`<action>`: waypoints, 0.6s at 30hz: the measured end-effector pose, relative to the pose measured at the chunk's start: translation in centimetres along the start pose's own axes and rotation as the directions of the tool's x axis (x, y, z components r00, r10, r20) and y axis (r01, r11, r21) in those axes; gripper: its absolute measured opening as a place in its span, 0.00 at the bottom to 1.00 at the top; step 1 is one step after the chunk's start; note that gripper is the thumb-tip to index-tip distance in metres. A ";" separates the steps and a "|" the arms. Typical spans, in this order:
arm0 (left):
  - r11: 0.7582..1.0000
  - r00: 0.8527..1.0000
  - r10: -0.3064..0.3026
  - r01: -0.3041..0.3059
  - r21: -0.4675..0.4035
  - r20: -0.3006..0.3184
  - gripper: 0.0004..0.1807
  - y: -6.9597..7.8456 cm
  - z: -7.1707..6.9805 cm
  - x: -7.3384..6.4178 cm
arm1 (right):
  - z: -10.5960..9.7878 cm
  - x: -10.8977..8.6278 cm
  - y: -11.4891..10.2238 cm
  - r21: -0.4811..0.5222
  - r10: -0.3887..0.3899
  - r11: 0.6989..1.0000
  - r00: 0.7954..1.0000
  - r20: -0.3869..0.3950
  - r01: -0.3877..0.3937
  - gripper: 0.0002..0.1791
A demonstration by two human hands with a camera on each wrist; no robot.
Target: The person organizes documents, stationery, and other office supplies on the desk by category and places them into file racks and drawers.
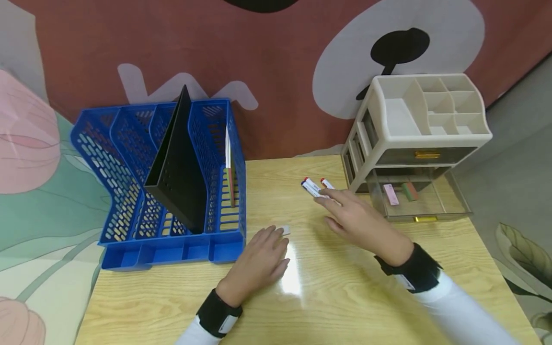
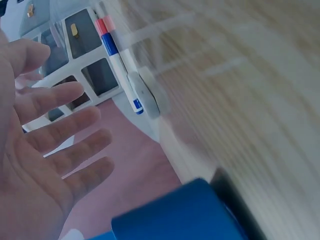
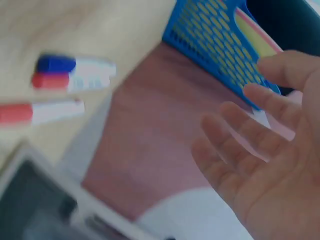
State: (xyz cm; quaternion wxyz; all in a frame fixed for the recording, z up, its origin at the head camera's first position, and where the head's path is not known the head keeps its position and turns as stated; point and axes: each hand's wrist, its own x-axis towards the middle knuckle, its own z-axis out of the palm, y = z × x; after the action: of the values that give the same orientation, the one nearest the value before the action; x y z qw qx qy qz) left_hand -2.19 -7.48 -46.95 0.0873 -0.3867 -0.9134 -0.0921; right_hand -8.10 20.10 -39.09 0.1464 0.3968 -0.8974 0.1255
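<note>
In the head view my left hand (image 1: 260, 262) is over the table beside a small white object (image 1: 285, 230), partly hidden by the fingertips. The left wrist view shows this white rounded piece (image 2: 143, 94) lying near the markers (image 2: 120, 70); its kind is unclear. My left fingers are spread and hold nothing. My right hand (image 1: 360, 221) hovers near several white whiteboard markers (image 1: 311, 188) with red and blue caps, covering part of them from above. Seen from the right wrist, the fingers (image 3: 235, 131) are loosely extended, apart from the markers (image 3: 92, 67).
A blue perforated file rack (image 1: 226, 247) on the left holds a black folder (image 1: 183, 182) and thin booklets (image 1: 229, 167). At right stands a white desktop organizer (image 1: 431, 142); its open clear drawer (image 1: 440, 211) contains a pink block (image 1: 391, 194) and a green-brown block (image 1: 410, 191).
</note>
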 end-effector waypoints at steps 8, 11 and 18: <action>0.999 1.000 -0.007 0.006 -0.039 -0.031 0.23 -0.6 -0.6 -0.9 | 5.2 1.3 -1.0 0.127 -0.045 0.992 0.986 0.160 0.025 0.36; 0.998 0.999 -0.010 0.007 -0.066 -0.040 0.25 -0.7 -0.7 -1.3 | 6.6 1.8 -1.8 0.173 -0.040 0.985 0.979 0.202 0.005 0.36; 0.995 1.000 -0.025 0.024 -0.096 -0.010 0.29 -1.0 -0.8 -2.2 | 8.7 2.8 -3.2 0.206 -0.047 0.979 0.963 0.267 -0.009 0.38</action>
State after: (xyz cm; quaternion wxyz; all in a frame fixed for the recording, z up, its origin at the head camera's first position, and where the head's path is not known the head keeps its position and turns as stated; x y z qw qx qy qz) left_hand -1.28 -9.89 -46.76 0.0727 -0.3785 -0.9122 -0.1391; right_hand -8.94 13.14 -45.78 -0.0179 0.4316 -0.8875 0.1606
